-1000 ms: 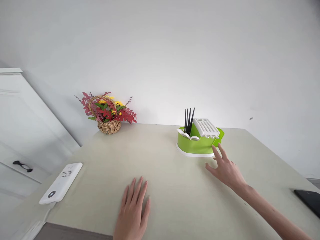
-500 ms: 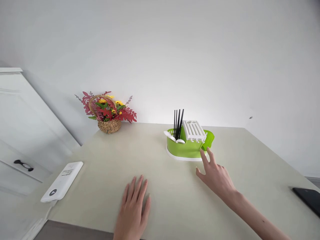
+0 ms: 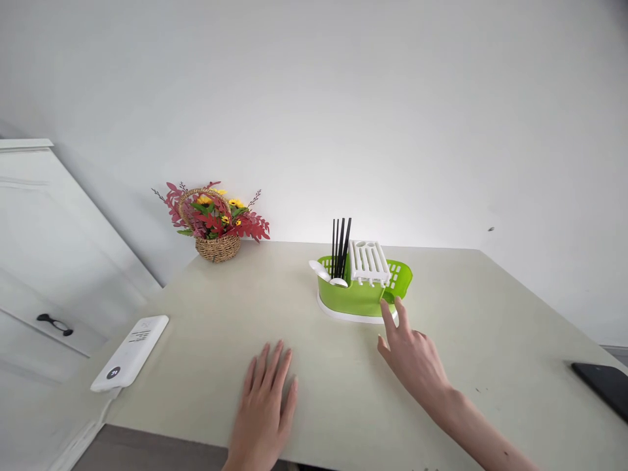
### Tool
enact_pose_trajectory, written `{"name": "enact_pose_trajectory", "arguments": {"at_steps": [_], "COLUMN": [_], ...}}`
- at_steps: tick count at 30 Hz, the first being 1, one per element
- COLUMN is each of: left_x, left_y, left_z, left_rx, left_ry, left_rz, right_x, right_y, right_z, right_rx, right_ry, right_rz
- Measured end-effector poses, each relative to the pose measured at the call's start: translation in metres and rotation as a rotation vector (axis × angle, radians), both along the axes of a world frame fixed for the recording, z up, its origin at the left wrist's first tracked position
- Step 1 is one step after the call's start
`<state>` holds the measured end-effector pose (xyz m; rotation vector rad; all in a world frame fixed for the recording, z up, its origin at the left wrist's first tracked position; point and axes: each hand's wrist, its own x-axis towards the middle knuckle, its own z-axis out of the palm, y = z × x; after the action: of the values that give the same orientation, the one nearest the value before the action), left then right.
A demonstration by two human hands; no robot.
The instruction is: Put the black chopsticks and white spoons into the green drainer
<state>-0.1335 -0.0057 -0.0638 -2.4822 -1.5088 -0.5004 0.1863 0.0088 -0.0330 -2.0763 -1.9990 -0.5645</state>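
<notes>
A green cutlery holder with a white base stands on the table in front of my right hand. My right hand's index and middle fingers reach to the front right rim of the holder; its thumb is apart and nothing is clasped. Whether the fingertips press on the rim I cannot tell. In the holder's left part stand several black chopsticks and two white spoons. A white slotted rack with small hooks sits on its middle. My left hand lies flat on the table, fingers spread, away from the holder.
A wicker basket of artificial flowers stands at the back left by the wall. On the left edge lies a white power bank with a cable, beside a white cabinet. A black phone lies at the right edge.
The holder has shifted left and slightly nearer and has turned, showing more of its right end. My right hand has moved left with it. My left hand has stayed nearly in place.
</notes>
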Motion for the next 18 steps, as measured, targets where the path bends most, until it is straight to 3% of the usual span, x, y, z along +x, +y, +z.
{"name": "enact_pose_trajectory", "arguments": {"at_steps": [18], "left_x": [-0.008], "left_y": [0.008], "left_z": [-0.005], "left_rx": [-0.015], "left_ry": [-0.077], "left_rz": [-0.047], "right_x": [-0.003], "right_y": [-0.023], "right_z": [0.000], "right_rx": [0.042], "right_ry": [0.079], "right_rz": [0.017]}}
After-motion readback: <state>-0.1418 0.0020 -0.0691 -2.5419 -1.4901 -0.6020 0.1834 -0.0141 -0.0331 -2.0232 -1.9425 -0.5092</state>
